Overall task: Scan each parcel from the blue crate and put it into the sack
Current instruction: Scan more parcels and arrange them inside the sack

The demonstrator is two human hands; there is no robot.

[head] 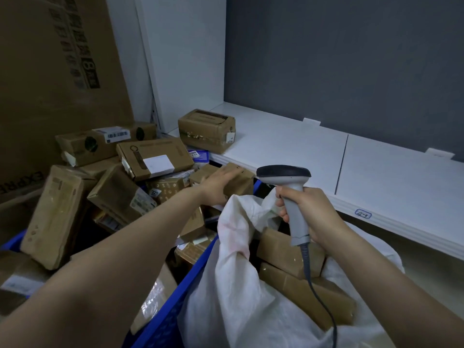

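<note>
Blue crate (193, 270): plastic, lower left, heaped above its rim with brown cardboard parcels lying at all angles. Several carry white labels; 1 long parcel (154, 158) on top of the heap shows a blank white sticker.

Sack (226, 285): white woven plastic, just beside the crate's right wall, mouth open and crumpled. Contents seen: 2 brown taped parcels, an upper parcel (281, 249) lying on a lower parcel (301, 295).

Small parcel (238, 180): brown cardboard, at the crate's far right corner, near the shelf edge and above the sack's mouth.

Left hand (217, 188): reaches across the crate and lies on the small parcel, fingers across its top; blurred, so a grip cannot be told.

Right hand (308, 214): fingers wrapped round the handle of the scanner (288, 187), over the sack. The scanner is grey with a dark head that points left toward the small parcel; a dark cable (317, 295) hangs from its base.

White shelf (313, 151): right and behind, bearing 1 battered brown box (206, 130).

Large carton (50, 84): upright behind the crate.
</note>
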